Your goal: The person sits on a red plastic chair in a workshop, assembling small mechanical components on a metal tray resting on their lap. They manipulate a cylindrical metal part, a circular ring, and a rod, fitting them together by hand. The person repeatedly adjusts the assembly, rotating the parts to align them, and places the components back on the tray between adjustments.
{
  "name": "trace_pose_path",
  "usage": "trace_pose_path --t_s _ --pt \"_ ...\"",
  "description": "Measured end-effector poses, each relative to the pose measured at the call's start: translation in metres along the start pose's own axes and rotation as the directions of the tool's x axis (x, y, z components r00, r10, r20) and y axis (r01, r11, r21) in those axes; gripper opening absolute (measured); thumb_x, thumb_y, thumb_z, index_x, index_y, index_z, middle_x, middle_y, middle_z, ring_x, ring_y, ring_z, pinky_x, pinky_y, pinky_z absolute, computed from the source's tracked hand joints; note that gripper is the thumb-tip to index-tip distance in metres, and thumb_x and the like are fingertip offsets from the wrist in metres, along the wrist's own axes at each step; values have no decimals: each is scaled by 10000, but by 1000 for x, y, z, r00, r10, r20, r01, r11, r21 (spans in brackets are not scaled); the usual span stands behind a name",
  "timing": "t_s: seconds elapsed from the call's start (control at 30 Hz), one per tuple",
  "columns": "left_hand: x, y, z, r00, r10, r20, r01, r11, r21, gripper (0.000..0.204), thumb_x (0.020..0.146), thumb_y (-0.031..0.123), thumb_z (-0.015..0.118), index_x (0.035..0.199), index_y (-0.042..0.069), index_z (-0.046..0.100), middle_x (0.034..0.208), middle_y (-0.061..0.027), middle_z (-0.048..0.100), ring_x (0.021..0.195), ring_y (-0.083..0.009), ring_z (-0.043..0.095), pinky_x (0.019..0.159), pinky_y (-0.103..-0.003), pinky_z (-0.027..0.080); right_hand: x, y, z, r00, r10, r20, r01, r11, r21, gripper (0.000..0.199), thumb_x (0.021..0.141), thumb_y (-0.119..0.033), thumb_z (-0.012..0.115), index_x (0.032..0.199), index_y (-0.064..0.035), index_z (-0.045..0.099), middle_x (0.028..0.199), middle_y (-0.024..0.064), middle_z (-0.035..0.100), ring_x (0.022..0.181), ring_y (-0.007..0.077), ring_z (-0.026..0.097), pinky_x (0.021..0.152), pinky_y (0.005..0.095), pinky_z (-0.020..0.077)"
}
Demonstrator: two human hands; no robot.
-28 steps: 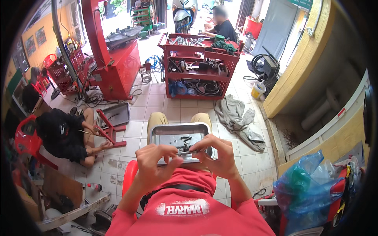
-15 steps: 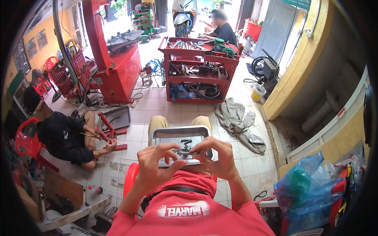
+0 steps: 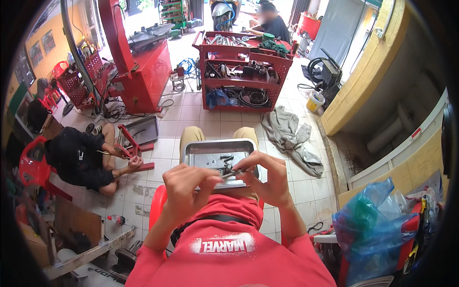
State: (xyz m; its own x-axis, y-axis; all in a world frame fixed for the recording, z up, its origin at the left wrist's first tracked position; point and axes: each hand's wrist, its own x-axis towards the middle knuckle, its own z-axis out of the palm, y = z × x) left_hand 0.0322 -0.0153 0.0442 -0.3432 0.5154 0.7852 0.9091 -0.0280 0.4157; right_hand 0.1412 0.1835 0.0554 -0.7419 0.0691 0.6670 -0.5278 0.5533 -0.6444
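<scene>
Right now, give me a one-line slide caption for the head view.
Both hands, left hand and right hand, hold a small metal part above a steel tray on the lap.

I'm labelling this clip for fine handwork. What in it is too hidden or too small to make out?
- Head view: the small metal part between the left hand and right hand is too small and mostly covered by fingers to identify.
- Loose bits in the metal tray: too small to tell apart.
- The person's lap: hidden under the tray.

a repair workshop — red tool cart (image 3: pixel 243 71), red machine (image 3: pixel 138 71).
</scene>
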Motion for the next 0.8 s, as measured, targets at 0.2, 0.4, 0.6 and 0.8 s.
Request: trace_pose_path --t_s 0.2,0.4,0.6,0.8 --pt "4 10 8 993 -84 -78 77 993 -90 156 1005 182 699 966 32 713 695 -23 717 490 -60 574 456 -238 400 2 -2 2 998 52 -30 -49 995 81 236 826 63 791 1031 -18 709 926 82 745 802 160 719 716 290 566" --pt "-5 -4 4 991 -134 21 136 981 -135 179 914 99 793 1039 19 693 796 -44 747 556 -72 636 489 -216 438 2 -3 2 999 26 -31 -24 998 56 235 827 74 782 1032 -11 706 929 84 749 789 162 711 703 287 562" --pt "-7 -3 19 987 -86 -136 58 979 -197 328 840 91 866 1115 69 688 951 -39 785 637 -100 705 520 -223 487 1 1 4 997 57 -53 -53 995 79 237 817 80 781 1028 -5 716 909 81 744 768 160 701 689 284 552" --pt "-4 -5 10 989 -148 -25 143 978 -152 358 824 89 877 1117 58 674 1008 -53 778 651 -114 708 534 -227 484 3 1 4 997 52 -56 -48 997 64 233 812 66 783 1025 -11 727 898 71 740 748 159 688 677 284 539"
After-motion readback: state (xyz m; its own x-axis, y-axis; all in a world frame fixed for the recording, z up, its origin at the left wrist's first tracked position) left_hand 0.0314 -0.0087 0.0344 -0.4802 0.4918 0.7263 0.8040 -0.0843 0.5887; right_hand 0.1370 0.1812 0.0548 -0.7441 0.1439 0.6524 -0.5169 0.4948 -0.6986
